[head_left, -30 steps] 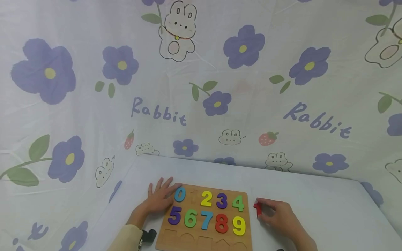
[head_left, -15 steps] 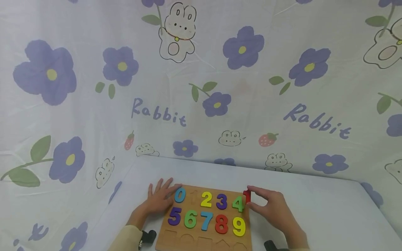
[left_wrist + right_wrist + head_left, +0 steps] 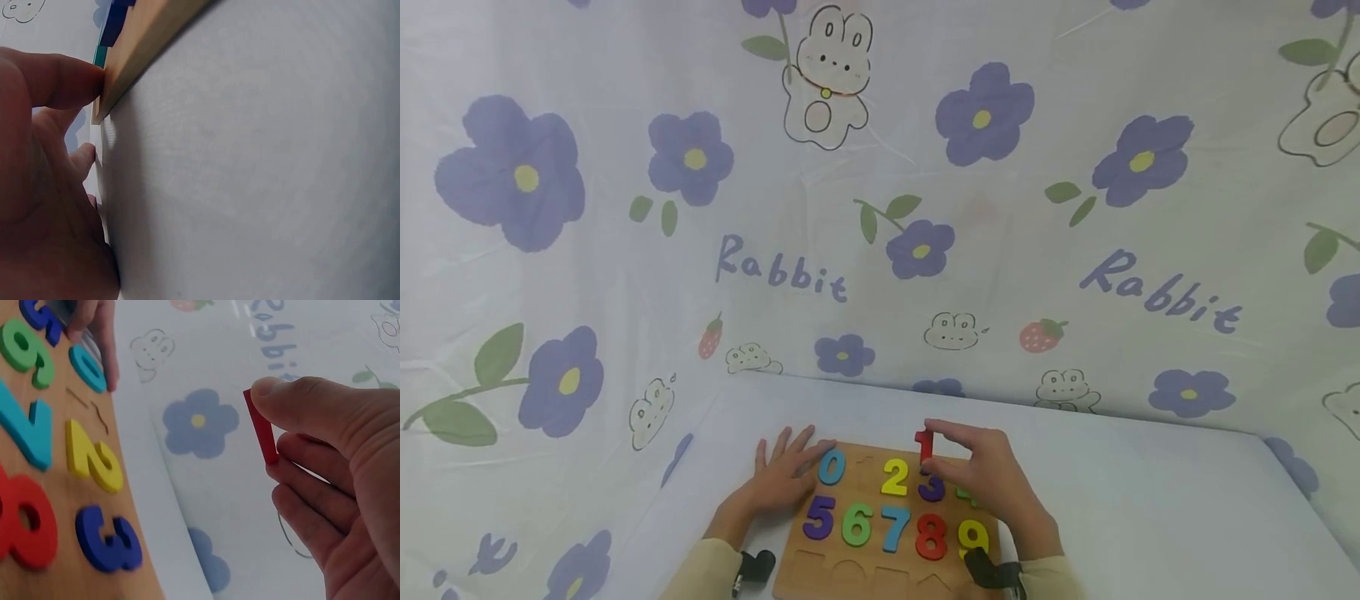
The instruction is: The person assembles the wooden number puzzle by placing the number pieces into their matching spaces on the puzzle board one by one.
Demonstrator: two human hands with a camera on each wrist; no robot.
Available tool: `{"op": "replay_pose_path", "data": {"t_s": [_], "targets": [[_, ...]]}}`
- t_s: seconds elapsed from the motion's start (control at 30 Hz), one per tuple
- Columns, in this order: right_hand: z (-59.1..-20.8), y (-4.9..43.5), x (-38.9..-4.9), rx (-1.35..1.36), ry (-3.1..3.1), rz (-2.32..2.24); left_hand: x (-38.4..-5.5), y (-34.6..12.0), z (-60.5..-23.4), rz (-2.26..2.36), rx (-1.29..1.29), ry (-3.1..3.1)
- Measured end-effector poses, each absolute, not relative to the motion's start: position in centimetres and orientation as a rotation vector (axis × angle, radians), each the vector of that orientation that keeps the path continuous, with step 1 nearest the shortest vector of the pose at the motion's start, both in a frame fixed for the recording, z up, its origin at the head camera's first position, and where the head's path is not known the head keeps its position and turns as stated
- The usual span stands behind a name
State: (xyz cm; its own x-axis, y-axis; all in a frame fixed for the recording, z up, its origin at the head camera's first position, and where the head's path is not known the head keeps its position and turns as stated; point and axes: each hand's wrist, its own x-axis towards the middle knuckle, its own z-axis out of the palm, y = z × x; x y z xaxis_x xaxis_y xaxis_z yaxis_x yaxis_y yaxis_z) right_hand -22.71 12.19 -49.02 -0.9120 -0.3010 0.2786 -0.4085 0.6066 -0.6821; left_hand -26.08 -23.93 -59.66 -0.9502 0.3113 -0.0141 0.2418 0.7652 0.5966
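Between thumb and fingertips my right hand (image 3: 985, 467) pinches a red number 1 piece (image 3: 926, 447), held up over the back edge of the wooden number board (image 3: 820, 567), by the purple 3 (image 3: 932, 487). The right wrist view shows the red 1 (image 3: 261, 428) edge-on in the grip. My left hand (image 3: 782, 479) lies with fingers spread at the board's back left corner, thumb and index at its edge beside the blue 0 (image 3: 832, 467). In the board, the 1-shaped recess (image 3: 862, 467) lies between the 0 and the yellow 2 (image 3: 895, 477).
The other digits sit in the board, among them the purple 5 (image 3: 819, 518), green 6 (image 3: 857, 525), blue 7 (image 3: 896, 528) and red 8 (image 3: 931, 536). Shaped recesses line its front. A white table (image 3: 1150, 508) meets a printed curtain (image 3: 880, 183) behind.
My right hand has lifted the red 1 from the table right of the board and carried it left, over the board's back edge. My left hand has stayed in place.
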Motion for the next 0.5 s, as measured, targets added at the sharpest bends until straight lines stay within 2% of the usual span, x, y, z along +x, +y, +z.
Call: {"op": "replay_pose_path", "data": {"t_s": [0.5], "targets": [[-51.7,6.6,-24.5,0.726,-2.762,1.18,-26.3,-23.9,-60.1,0.858,0.419,2.879]]}}
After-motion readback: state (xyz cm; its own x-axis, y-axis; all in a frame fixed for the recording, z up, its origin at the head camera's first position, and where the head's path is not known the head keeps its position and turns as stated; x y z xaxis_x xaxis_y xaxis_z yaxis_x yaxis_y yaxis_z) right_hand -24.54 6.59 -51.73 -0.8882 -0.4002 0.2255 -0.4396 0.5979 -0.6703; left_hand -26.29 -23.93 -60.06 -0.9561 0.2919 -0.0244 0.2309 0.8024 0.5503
